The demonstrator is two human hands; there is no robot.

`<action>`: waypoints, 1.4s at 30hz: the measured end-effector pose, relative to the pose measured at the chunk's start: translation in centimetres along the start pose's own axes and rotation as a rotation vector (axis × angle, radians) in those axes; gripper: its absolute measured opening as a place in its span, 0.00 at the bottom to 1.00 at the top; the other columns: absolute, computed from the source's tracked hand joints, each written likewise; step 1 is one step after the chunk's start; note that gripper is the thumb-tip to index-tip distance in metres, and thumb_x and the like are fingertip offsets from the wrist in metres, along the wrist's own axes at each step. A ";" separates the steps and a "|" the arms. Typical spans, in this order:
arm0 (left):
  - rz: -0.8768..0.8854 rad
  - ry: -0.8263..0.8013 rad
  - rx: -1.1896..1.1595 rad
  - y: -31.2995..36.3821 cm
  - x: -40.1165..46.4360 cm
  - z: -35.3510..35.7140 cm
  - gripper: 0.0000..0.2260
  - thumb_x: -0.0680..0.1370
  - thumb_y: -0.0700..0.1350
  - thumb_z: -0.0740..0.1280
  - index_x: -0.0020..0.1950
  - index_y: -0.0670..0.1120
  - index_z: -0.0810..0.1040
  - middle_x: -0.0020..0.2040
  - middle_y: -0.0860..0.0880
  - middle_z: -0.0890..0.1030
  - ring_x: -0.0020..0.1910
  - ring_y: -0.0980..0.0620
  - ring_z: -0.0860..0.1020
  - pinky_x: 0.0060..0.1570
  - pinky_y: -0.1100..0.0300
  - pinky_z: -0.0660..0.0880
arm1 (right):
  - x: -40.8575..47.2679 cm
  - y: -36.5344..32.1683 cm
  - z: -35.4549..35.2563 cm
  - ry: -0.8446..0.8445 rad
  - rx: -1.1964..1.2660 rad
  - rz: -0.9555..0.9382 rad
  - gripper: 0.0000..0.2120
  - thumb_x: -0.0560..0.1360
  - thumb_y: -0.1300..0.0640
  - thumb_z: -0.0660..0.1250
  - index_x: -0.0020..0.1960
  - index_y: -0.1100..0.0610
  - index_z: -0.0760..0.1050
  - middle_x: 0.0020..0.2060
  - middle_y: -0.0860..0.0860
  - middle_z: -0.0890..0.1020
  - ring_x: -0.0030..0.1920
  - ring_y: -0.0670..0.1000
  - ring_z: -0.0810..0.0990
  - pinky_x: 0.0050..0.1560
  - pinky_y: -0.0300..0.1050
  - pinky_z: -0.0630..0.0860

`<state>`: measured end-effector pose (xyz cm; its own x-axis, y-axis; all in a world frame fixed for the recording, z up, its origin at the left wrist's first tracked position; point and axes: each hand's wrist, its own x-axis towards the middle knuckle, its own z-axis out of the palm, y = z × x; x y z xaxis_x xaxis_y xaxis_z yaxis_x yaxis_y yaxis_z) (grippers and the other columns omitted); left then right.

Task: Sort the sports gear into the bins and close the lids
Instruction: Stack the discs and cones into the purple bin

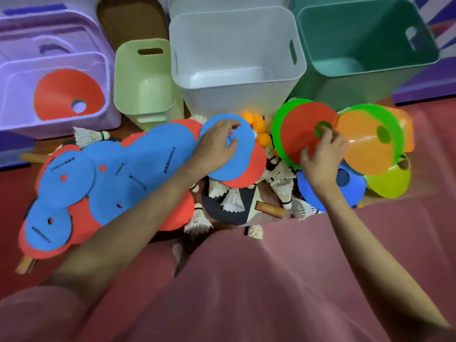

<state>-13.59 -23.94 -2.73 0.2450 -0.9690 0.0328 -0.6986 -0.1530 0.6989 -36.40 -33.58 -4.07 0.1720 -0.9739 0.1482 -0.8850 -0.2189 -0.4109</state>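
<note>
A heap of sports gear lies on the floor in front of four open bins. My left hand [217, 144] rests with curled fingers on a blue flat disc [237, 166], gripping its top. My right hand [320, 154] pinches a red cone [296, 134] at its centre hole; that cone sits in a bright green one [278, 124]. Orange [360, 144], lime [389, 181] and blue [345, 191] cones lie beside it. More blue and red discs [103, 183] spread to the left. White shuttlecocks [232, 198] and orange balls [256, 124] fill the middle.
Along the back stand a purple bin [14, 77] holding one red cone [64, 92], a pale green bin [123, 77], a white bin [237, 77] and a teal bin [370, 65]. A brown lid [130, 18] leans behind. Wooden bat handles [270, 209] poke out of the heap.
</note>
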 end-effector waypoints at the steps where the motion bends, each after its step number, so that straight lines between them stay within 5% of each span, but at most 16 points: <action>1: -0.016 -0.004 -0.003 0.7 -0.1 0.9 0.16 0.76 0.37 0.64 0.64 0.40 0.74 0.60 0.43 0.77 0.56 0.48 0.77 0.58 0.53 0.73 | 0.2 0.8 -0.1 -0.016 -0.005 -0.004 0.24 0.70 0.62 0.63 0.66 0.65 0.67 0.60 0.67 0.70 0.58 0.67 0.68 0.60 0.54 0.61; 14: -0.122 0.040 -0.030 4.9 -0.5 6.1 0.14 0.77 0.38 0.65 0.63 0.41 0.75 0.58 0.44 0.78 0.55 0.49 0.78 0.55 0.55 0.74 | 2.7 2.6 -0.1 -0.258 0.203 -0.166 0.30 0.71 0.59 0.68 0.71 0.60 0.64 0.60 0.62 0.71 0.60 0.62 0.68 0.61 0.48 0.63; 19: -0.214 0.106 -0.088 5.4 -0.2 5.8 0.12 0.77 0.36 0.65 0.61 0.40 0.76 0.57 0.44 0.80 0.53 0.49 0.79 0.53 0.56 0.76 | 2.6 1.1 -2.5 -0.163 0.390 -0.170 0.41 0.62 0.36 0.71 0.68 0.55 0.66 0.57 0.56 0.72 0.57 0.56 0.68 0.57 0.43 0.63; 22: -0.300 0.157 -0.146 5.9 0.2 5.8 0.12 0.77 0.36 0.64 0.60 0.39 0.77 0.56 0.43 0.81 0.52 0.50 0.80 0.53 0.63 0.74 | 2.1 0.3 -4.2 -0.137 0.524 -0.154 0.47 0.56 0.32 0.72 0.68 0.54 0.65 0.58 0.53 0.72 0.58 0.52 0.68 0.59 0.41 0.65; 25: -0.338 0.156 -0.185 6.6 0.4 5.9 0.12 0.78 0.36 0.64 0.61 0.38 0.76 0.55 0.43 0.81 0.52 0.52 0.79 0.52 0.67 0.72 | 1.2 1.1 -5.1 -0.114 0.743 -0.150 0.38 0.62 0.40 0.74 0.67 0.54 0.66 0.57 0.52 0.73 0.57 0.52 0.73 0.56 0.51 0.72; 29: -0.387 0.114 -0.238 7.4 0.6 6.7 0.14 0.80 0.44 0.64 0.64 0.42 0.74 0.53 0.48 0.79 0.50 0.55 0.76 0.51 0.66 0.72 | -0.1 2.6 -6.0 -0.192 1.180 0.043 0.19 0.71 0.47 0.64 0.59 0.54 0.74 0.46 0.48 0.76 0.48 0.45 0.73 0.50 0.36 0.70; 33: -0.447 0.111 -0.447 8.5 0.8 7.8 0.14 0.79 0.55 0.62 0.60 0.48 0.76 0.52 0.50 0.81 0.54 0.50 0.79 0.59 0.48 0.75 | -0.5 3.7 -6.1 -0.305 1.436 0.374 0.09 0.80 0.51 0.57 0.53 0.49 0.76 0.48 0.40 0.82 0.51 0.40 0.79 0.53 0.35 0.74; 36: -0.539 0.089 -0.776 10.0 0.8 8.3 0.14 0.81 0.56 0.58 0.58 0.52 0.78 0.56 0.48 0.82 0.57 0.49 0.79 0.62 0.47 0.73 | -0.5 4.6 -5.8 -0.314 1.361 0.441 0.13 0.83 0.52 0.50 0.57 0.48 0.73 0.53 0.39 0.79 0.53 0.36 0.78 0.54 0.31 0.74; 40: -0.613 0.059 -1.177 11.8 0.9 8.7 0.25 0.83 0.57 0.45 0.71 0.45 0.69 0.64 0.43 0.77 0.60 0.48 0.77 0.54 0.54 0.78 | 0.2 5.8 -5.1 -0.270 1.178 0.419 0.15 0.84 0.49 0.47 0.57 0.47 0.72 0.49 0.36 0.77 0.45 0.27 0.76 0.45 0.23 0.70; 42: -0.617 0.032 -1.231 12.4 0.7 9.0 0.26 0.83 0.58 0.43 0.71 0.46 0.68 0.65 0.44 0.76 0.63 0.47 0.76 0.52 0.56 0.79 | 0.1 6.1 -5.1 -0.275 1.108 0.374 0.22 0.84 0.49 0.47 0.57 0.59 0.76 0.53 0.48 0.81 0.47 0.35 0.79 0.42 0.29 0.72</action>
<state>-28.12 -28.26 -0.44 0.3218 -0.7999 -0.5066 0.5645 -0.2675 0.7809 -44.02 -34.70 -1.98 0.1899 -0.9390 -0.2869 -0.0705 0.2784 -0.9579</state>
